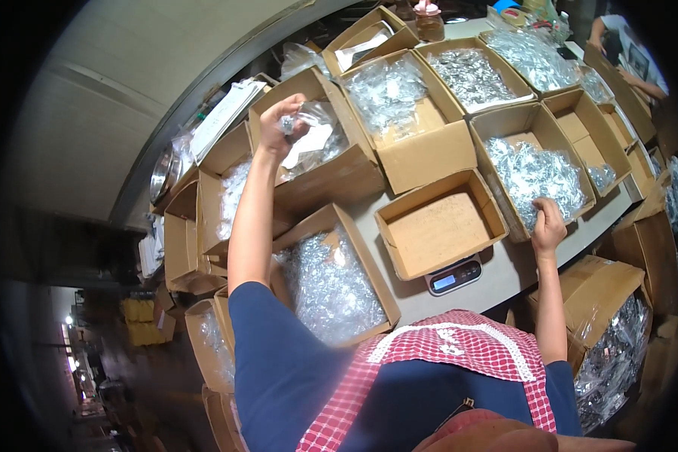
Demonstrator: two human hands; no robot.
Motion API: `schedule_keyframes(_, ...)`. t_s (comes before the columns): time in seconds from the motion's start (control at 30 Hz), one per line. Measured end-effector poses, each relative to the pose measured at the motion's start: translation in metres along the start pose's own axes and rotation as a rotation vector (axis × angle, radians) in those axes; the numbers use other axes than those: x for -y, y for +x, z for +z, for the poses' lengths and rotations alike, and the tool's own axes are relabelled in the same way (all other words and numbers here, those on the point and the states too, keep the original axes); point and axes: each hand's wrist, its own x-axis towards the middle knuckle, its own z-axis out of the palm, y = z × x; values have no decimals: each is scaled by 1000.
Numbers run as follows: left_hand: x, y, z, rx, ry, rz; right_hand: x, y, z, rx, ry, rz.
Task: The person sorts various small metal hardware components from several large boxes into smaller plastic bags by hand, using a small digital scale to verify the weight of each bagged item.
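My left hand (pixel 281 129) is raised over a cardboard box at the upper left, its fingers closed around a small clear plastic packet (pixel 287 123). More clear plastic and a white sheet (pixel 313 143) lie in the box beyond that hand. My right hand (pixel 548 227) reaches to the near edge of a pile of small clear packets with shiny contents (pixel 531 173), inside a cardboard box on the right. Its fingers are bent together at the packets; what they grip is hidden. Between my hands, a bare-bottomed cardboard box (pixel 441 233) rests on a digital scale (pixel 454 277) with a lit display.
Nearby stand a box of packets (pixel 328 290) and farther boxes of clear packets (pixel 384 87) and metal pieces (pixel 471 79). A large box (pixel 614 331) sits below the table's right side. A pink-lidded jar (pixel 429 22) stands at the back; another person (pixel 633 56) is at the far right.
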Motion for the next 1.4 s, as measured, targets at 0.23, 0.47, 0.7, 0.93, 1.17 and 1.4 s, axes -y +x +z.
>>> schedule_keyframes(0.23, 27, -9, 79, 270, -263, -34, -17, 21, 1, 337, 78, 336)
schedule_keyframes(0.47, 77, 8, 165, 476, -887, -94, -53, 42, 7, 329, 243, 391)
schedule_keyframes(0.7, 103, 9, 217, 780, -1213, 30, -30, 37, 3, 260, 129, 326)
schedule_keyframes(0.93, 93, -11, 258, 831, -1354, 80, -26, 37, 4, 237, 160, 346)
schedule_keyframes(1.17, 91, -19, 265, 956, -1416, 73, -36, 33, 6, 210, 196, 318)
schedule_keyframes(1.4, 115, -16, 230, 795, -1088, -14, -35, 32, 6, 224, 194, 306)
